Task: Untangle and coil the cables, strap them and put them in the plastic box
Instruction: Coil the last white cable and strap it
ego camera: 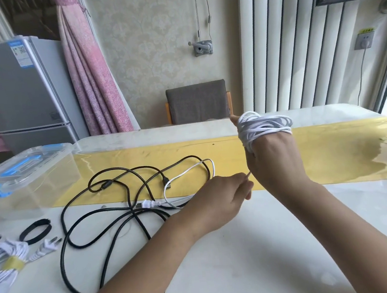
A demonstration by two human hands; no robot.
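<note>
As white cable (pixel 263 125) wraps right hand (pixel 276 159), left hand (pixel 225 190) pinches it.

The fingers of the right hand (pixel 274 159) are hidden by the white cable (pixel 262 125) wound round them. The strapped white bundle (pixel 2 261) and the plastic box (pixel 24 172) are cut off at the left edge. Part of the black cable (pixel 77 228) is covered by the left forearm (pixel 150 252). The fridge label (pixel 19 53) is too small to be read.

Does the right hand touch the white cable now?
Touching: the head view shows the white cable wound around the right hand.
</note>
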